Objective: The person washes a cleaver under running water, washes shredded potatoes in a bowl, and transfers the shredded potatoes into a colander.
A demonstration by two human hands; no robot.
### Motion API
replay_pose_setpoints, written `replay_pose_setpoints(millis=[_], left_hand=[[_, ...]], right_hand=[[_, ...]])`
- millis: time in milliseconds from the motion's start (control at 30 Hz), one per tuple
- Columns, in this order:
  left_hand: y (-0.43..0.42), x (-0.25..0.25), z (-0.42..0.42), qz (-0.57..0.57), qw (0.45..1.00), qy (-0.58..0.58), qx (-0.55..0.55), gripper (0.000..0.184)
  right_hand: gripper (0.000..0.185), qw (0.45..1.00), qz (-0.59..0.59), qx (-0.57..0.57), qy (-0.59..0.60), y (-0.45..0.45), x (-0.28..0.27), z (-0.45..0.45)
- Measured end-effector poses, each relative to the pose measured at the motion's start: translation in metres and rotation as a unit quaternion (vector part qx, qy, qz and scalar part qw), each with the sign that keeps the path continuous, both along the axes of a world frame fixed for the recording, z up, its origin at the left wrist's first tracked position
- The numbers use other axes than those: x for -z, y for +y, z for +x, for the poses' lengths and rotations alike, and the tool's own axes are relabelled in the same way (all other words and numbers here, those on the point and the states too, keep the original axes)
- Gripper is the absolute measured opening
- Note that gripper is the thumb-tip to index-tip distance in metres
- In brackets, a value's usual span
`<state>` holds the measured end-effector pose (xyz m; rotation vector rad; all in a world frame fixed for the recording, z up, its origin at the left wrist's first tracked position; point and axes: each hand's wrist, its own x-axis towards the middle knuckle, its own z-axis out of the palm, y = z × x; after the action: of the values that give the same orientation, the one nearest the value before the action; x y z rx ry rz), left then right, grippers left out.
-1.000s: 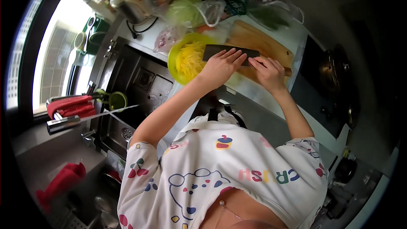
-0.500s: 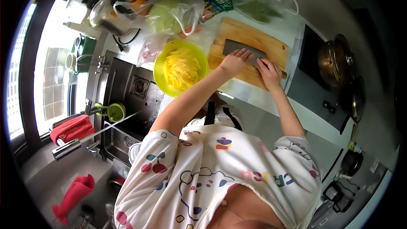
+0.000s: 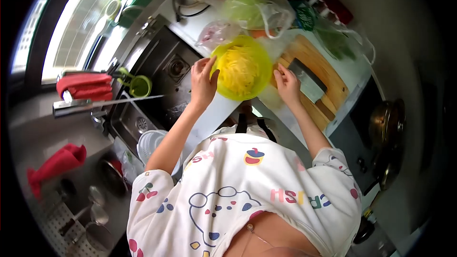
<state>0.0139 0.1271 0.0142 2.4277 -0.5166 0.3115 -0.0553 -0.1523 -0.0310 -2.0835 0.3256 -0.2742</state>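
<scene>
A yellow-green bowl stands on the counter, holding shredded yellow food. My left hand is at the bowl's left side, fingers apart and at or very near its rim. On the other side, my right hand is between the bowl and the wooden cutting board, its fingers apart and holding nothing. A cleaver lies flat on the board, its handle toward the lower right. Whether the left fingertips touch the bowl is unclear.
Left of the bowl is a sink with a faucet and a green cup. Plastic bags with a green vegetable and leafy greens lie behind. At the right, a pot sits by the stove.
Both hands have left the cleaver, which now lies alone on the board. They have moved left to either side of the bowl. The camera view has turned.
</scene>
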Motion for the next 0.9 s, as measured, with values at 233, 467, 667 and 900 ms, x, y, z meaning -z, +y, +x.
replay_pose_setpoints(millis=[233,467,667,900], left_hand=[[0.025,0.052,-0.002,-0.192,0.94,0.263,-0.105,0.053],[0.114,0.016,-0.038,-0.116,0.947,0.249,-0.165,0.04],[0.218,0.01,-0.06,-0.094,0.921,0.253,-0.282,0.036],[0.284,0.054,-0.046,-0.001,0.895,0.304,-0.326,0.033]], right_hand=[[0.031,0.993,-0.067,-0.089,0.026,0.027,0.006,0.034],[0.032,0.976,0.016,-0.18,0.123,0.103,-0.021,0.028],[0.028,0.946,0.014,-0.305,0.107,0.209,-0.006,0.07],[0.025,0.93,-0.042,-0.353,0.094,0.294,0.038,0.119]])
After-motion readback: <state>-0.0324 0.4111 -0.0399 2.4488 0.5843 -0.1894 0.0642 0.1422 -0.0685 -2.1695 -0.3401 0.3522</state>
